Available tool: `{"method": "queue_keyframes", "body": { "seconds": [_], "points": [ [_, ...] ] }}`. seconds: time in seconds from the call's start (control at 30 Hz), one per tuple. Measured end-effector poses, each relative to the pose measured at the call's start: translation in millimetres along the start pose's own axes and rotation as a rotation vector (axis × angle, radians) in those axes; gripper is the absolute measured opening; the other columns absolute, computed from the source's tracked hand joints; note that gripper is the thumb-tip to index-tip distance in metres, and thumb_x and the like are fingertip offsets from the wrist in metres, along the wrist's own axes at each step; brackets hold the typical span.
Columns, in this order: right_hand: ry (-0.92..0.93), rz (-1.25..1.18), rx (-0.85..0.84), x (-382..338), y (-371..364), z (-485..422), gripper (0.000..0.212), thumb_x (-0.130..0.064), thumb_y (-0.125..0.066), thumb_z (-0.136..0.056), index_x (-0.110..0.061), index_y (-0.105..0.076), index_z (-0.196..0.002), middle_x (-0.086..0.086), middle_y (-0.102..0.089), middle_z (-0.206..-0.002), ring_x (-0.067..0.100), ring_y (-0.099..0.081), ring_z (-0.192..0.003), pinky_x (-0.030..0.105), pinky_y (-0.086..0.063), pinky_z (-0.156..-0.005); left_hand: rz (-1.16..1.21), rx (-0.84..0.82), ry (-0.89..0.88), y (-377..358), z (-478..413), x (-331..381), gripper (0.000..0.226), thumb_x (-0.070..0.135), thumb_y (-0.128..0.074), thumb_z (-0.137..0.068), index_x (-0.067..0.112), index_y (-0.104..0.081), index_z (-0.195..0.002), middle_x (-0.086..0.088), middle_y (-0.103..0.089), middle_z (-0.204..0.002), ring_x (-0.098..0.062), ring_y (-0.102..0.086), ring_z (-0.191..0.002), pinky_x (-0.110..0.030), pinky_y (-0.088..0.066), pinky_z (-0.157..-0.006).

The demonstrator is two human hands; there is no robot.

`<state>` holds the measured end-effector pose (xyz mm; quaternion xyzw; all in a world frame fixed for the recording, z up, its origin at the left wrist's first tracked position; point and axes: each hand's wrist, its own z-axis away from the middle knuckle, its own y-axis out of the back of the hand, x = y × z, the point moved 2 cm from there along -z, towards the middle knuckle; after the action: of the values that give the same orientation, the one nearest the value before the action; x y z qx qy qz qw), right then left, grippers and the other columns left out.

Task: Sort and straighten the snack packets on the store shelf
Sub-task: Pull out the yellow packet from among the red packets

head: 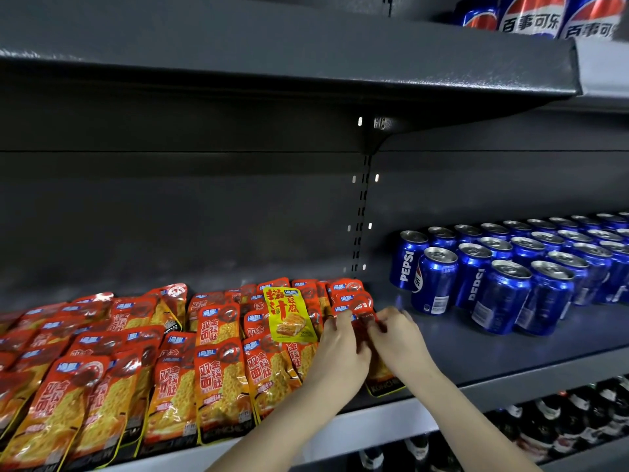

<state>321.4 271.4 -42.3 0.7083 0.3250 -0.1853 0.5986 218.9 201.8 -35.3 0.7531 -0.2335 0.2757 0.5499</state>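
Note:
Several red-and-orange snack packets lie in overlapping rows on the left part of the dark shelf. One yellow packet lies on top of the red ones near the right end of the rows. My left hand and my right hand both pinch the top of a red packet at the right end of the row. That packet's lower edge shows below my right wrist; most of it is hidden by my hands.
Several blue Pepsi cans stand in rows on the right of the same shelf. An upper shelf overhangs, with more Pepsi cans on it. Dark bottles stand on the shelf below.

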Motion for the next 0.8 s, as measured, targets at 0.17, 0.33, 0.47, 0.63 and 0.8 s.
{"method": "queue_keyframes", "body": {
  "seconds": [0.17, 0.33, 0.47, 0.63, 0.8],
  "points": [
    [-0.014, -0.009, -0.005, -5.1, -1.1, 1.9, 0.018, -0.017, -0.052, -0.092, -0.005, -0.057, -0.104, 0.012, -0.055, -0.107, 0.028, -0.048, -0.11, 0.036, -0.041, -0.093, 0.081, 0.018, 0.052, -1.9, -3.9, -2.0, 0.051, 0.02, -0.048, -0.094, 0.016, -0.026, -0.14, -0.005, -0.04, -0.139, -0.02, -0.047, -0.122, -0.026, -0.041, -0.097],
    [-0.025, -0.03, -0.019, -4.8, -2.2, 1.6, 0.015, -0.018, -0.053, -0.092, -0.006, -0.055, -0.101, 0.013, -0.057, -0.107, 0.025, -0.051, -0.103, 0.03, -0.04, -0.081, 0.138, 0.04, 0.074, -3.9, -5.0, -4.0, 0.05, 0.019, -0.048, -0.094, 0.019, -0.027, -0.139, -0.002, -0.042, -0.138, -0.018, -0.048, -0.122, -0.026, -0.044, -0.097],
    [-0.021, -0.032, -0.028, -3.0, -3.1, -2.0, 0.012, -0.018, -0.054, -0.092, -0.007, -0.055, -0.096, 0.011, -0.059, -0.104, 0.018, -0.049, -0.088, 0.024, -0.035, -0.071, 0.142, 0.056, 0.079, -5.1, -5.6, -4.5, 0.048, 0.019, -0.048, -0.094, 0.02, -0.028, -0.138, -0.002, -0.043, -0.136, -0.018, -0.05, -0.119, -0.027, -0.046, -0.095],
    [-0.009, -0.055, -0.034, -3.0, -0.8, -7.0, 0.016, -0.019, -0.053, -0.093, -0.007, -0.058, -0.103, 0.005, -0.06, -0.102, 0.014, -0.052, -0.088, 0.017, -0.033, -0.06, 0.173, 0.077, 0.078, -5.0, -9.3, -2.6, 0.048, 0.019, -0.049, -0.094, 0.019, -0.031, -0.138, 0.0, -0.042, -0.137, -0.016, -0.046, -0.123, -0.024, -0.042, -0.098],
    [-0.013, -0.152, -0.042, -5.7, 4.0, -8.8, 0.015, -0.017, -0.052, -0.094, -0.007, -0.054, -0.105, 0.001, -0.061, -0.092, 0.011, -0.052, -0.078, 0.008, -0.035, -0.05, 0.219, 0.079, 0.09, -7.0, -14.0, 2.5, 0.047, 0.016, -0.049, -0.094, 0.02, -0.033, -0.137, 0.0, -0.041, -0.139, -0.015, -0.046, -0.123, -0.02, -0.039, -0.094]
  ]
}}
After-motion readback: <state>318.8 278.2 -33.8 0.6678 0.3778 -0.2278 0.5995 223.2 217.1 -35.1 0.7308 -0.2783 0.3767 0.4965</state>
